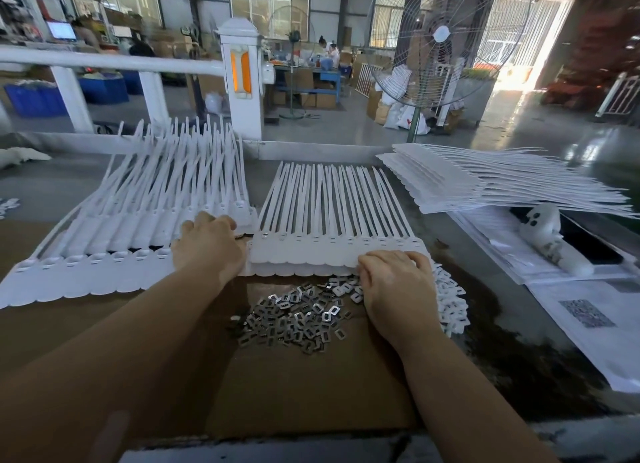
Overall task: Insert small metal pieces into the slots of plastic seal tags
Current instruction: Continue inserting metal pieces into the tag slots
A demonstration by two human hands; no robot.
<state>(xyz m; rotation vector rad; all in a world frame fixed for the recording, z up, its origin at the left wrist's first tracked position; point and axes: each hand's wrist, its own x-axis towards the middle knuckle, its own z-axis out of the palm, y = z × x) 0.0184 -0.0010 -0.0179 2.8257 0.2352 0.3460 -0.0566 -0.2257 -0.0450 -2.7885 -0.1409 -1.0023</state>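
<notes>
White plastic seal tag strip point(332, 251) between both hands is held: left hand point(207, 247) curled at its left end, right hand point(394, 282) gripping its near edge. Slots look filled. Loose grey metal pieces point(298, 317) remain beside the right hand; unfilled strips point(485, 178) are stacked beyond it.

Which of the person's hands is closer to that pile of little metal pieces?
The right hand: its fingers reach the upper right edge of the metal pieces. The left hand lies farther up and left, by the white tags.
</notes>
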